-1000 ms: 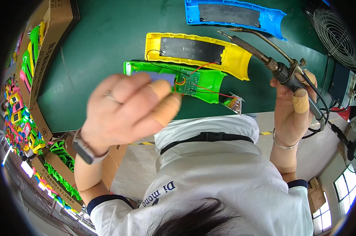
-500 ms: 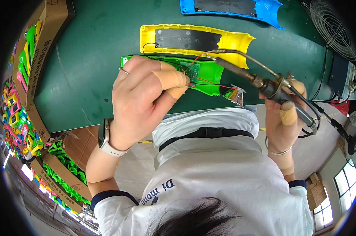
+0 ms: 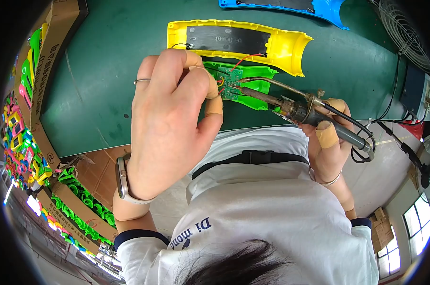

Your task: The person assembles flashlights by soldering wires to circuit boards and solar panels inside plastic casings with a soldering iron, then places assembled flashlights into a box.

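My right hand (image 3: 330, 135) grips a soldering iron (image 3: 303, 111) with a thin metal tube clamped alongside it. The iron's tip is over a small green circuit board (image 3: 231, 81), touching or nearly touching it. That board sits at a bright green plastic shell (image 3: 258, 102), partly hidden by my left hand (image 3: 177, 90). The left fingers, wrapped in tan tape, are bent together at the board's left edge; what they pinch is hidden. A black wire shows by the left fingertips, and a red wire (image 3: 243, 60) runs from the board to the yellow shell (image 3: 291, 52).
A blue shell (image 3: 286, 5) lies at the far side of the green table (image 3: 101, 90). A fan guard (image 3: 402, 33) stands at the far right. Cardboard boxes (image 3: 58, 57) with colourful plastic parts line the left, and a box of green shells (image 3: 82, 204) sits below.
The soldering iron has moved left and down, bringing its tip to the board. My left hand has shifted slightly left, uncovering more of the board, and its fingers have moved up.
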Tool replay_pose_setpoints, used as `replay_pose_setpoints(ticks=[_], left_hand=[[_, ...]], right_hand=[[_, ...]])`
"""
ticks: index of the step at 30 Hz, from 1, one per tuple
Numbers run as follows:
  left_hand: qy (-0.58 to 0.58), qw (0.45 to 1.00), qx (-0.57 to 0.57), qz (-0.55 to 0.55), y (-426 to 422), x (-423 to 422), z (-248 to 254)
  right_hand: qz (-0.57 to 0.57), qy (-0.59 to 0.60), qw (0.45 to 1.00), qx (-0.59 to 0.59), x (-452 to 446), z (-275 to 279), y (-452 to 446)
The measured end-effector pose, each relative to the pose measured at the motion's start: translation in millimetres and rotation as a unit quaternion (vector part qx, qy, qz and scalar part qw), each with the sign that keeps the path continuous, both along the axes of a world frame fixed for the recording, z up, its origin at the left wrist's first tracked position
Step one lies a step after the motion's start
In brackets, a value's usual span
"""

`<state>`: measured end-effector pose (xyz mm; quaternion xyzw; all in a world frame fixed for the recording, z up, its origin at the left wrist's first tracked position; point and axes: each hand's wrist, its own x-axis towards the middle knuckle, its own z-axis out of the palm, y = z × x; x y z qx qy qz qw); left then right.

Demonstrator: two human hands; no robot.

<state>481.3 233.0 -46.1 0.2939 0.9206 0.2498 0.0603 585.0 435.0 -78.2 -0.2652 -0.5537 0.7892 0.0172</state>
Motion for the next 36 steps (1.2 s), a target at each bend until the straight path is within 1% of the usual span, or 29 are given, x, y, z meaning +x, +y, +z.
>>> replay_pose_setpoints(ticks=[6,21,24,30,31,36], left_hand=[[0.011,1.0,-0.027,-0.01,3.9,-0.8,1.6],[0.023,0.999,-0.043,-0.015,5.5,-1.4,2.3],[0.024,0.998,-0.051,-0.014,5.6,-1.4,3.0],[0.024,0.998,-0.056,-0.014,6.0,-0.9,3.4],[0.025,0.998,-0.056,-0.014,6.2,-0.6,3.1],[0.021,0.998,-0.058,-0.01,6.8,0.1,3.5]], right_hand=[[0.053,0.012,0.998,0.008,-0.9,3.3,2.3],[0.06,0.01,0.997,0.044,-3.8,5.5,-0.7],[0.017,0.01,1.0,0.012,-2.4,3.8,-0.2],[-0.054,0.071,0.996,-0.012,-7.0,-3.9,12.5],[-0.05,0.081,0.995,0.013,-8.2,-4.8,13.7],[-0.034,0.099,0.994,-0.005,-12.1,-7.9,22.9]])
